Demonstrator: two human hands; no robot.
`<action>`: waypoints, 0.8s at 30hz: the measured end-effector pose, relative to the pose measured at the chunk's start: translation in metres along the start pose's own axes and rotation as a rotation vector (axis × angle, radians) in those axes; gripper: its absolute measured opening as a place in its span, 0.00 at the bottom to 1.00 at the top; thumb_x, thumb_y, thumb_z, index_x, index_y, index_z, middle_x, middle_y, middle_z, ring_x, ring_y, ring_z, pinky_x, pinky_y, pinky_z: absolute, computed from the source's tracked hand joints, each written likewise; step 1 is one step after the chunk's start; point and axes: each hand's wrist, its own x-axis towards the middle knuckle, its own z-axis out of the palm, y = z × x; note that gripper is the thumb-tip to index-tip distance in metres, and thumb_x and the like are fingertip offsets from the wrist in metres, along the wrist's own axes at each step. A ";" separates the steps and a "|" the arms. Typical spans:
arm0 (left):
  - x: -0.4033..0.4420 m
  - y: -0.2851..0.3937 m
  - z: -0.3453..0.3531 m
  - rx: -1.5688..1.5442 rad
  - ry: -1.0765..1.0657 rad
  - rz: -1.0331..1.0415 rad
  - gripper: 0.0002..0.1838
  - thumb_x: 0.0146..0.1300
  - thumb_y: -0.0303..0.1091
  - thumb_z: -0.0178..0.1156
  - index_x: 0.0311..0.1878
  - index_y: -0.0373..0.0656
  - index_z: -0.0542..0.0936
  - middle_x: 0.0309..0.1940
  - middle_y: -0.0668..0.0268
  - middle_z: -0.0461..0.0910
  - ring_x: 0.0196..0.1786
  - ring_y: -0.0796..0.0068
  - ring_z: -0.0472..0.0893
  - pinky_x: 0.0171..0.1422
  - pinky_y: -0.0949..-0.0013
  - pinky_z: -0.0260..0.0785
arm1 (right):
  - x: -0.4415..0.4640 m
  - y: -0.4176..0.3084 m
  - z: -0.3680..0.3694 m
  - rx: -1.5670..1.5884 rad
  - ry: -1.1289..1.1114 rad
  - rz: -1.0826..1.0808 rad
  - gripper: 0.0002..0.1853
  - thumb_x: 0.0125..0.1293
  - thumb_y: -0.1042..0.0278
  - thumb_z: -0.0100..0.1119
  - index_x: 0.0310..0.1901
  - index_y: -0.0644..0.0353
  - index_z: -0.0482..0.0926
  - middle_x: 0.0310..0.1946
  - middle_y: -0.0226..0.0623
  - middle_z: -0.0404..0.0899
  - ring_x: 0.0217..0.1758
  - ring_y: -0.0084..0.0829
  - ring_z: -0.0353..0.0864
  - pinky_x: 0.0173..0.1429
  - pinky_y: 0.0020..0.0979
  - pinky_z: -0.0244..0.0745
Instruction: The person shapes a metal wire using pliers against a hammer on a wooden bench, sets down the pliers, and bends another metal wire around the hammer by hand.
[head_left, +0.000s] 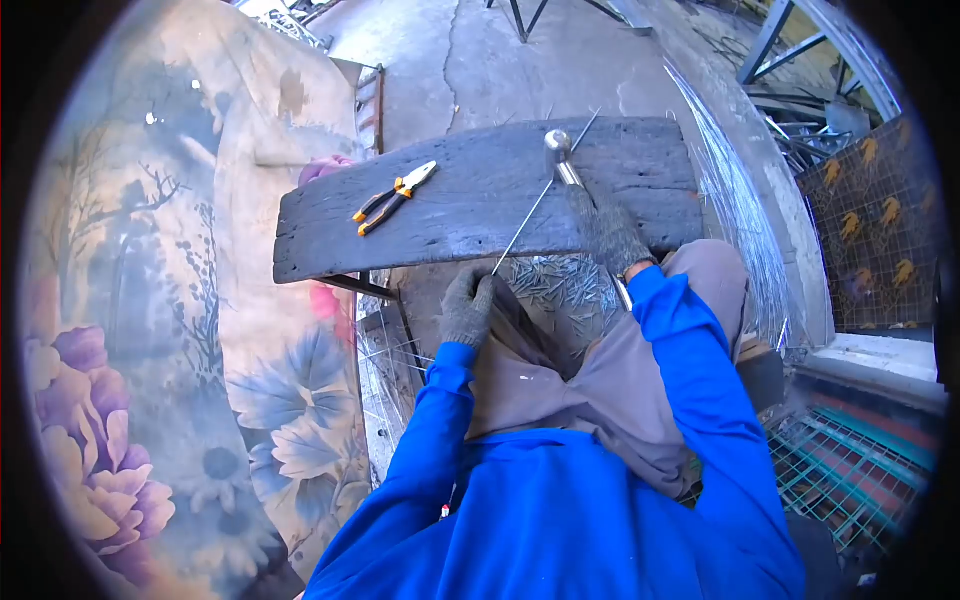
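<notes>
My left hand (pixel 467 306), in a grey knit glove, is closed round the lower end of a thin metal rod (pixel 523 228). The rod slants up and away across a dark wooden bench (pixel 470 200). My gloved right hand (pixel 608 232) grips a hammer (pixel 558 145) with a shiny rounded metal head. That head is over the bench beside the rod; whether it touches the rod I cannot tell. Part of the hammer's handle is hidden by my hand. Pliers (pixel 395 199) with orange and black handles lie on the bench's left half, jaws slightly apart.
Many short metal pieces (pixel 560 290) are heaped on the ground below the bench, between my legs. Long thin rods (pixel 742 215) lie in a bundle to the right. A floral cloth (pixel 290 400) hangs at left. A green wire grid (pixel 850 465) is at lower right.
</notes>
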 end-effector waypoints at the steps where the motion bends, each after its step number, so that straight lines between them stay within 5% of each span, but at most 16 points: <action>1: 0.000 0.013 0.002 0.002 0.015 0.008 0.13 0.70 0.35 0.60 0.52 0.40 0.81 0.42 0.59 0.85 0.45 0.66 0.83 0.53 0.64 0.74 | -0.003 -0.003 -0.001 -0.001 0.002 -0.012 0.26 0.76 0.44 0.44 0.59 0.57 0.77 0.50 0.60 0.80 0.53 0.65 0.78 0.55 0.56 0.73; 2: 0.002 0.024 0.004 0.005 0.029 0.015 0.12 0.69 0.36 0.61 0.51 0.41 0.82 0.41 0.55 0.86 0.44 0.57 0.85 0.52 0.60 0.74 | -0.005 -0.005 -0.003 0.025 -0.027 0.033 0.25 0.76 0.45 0.44 0.59 0.57 0.77 0.50 0.60 0.80 0.53 0.64 0.78 0.55 0.56 0.73; 11: 0.004 0.024 0.019 0.191 0.032 -0.074 0.16 0.71 0.45 0.55 0.51 0.45 0.82 0.44 0.47 0.84 0.51 0.42 0.81 0.54 0.47 0.73 | -0.030 -0.026 -0.022 -0.080 0.018 -0.086 0.26 0.77 0.43 0.44 0.56 0.57 0.78 0.46 0.58 0.82 0.50 0.63 0.80 0.53 0.56 0.75; 24: 0.007 0.017 0.018 0.095 0.080 0.043 0.15 0.71 0.44 0.57 0.51 0.45 0.81 0.41 0.46 0.84 0.47 0.42 0.83 0.49 0.50 0.75 | -0.029 -0.021 -0.019 0.028 -0.006 0.047 0.27 0.76 0.42 0.45 0.56 0.59 0.78 0.45 0.60 0.81 0.50 0.63 0.79 0.52 0.54 0.73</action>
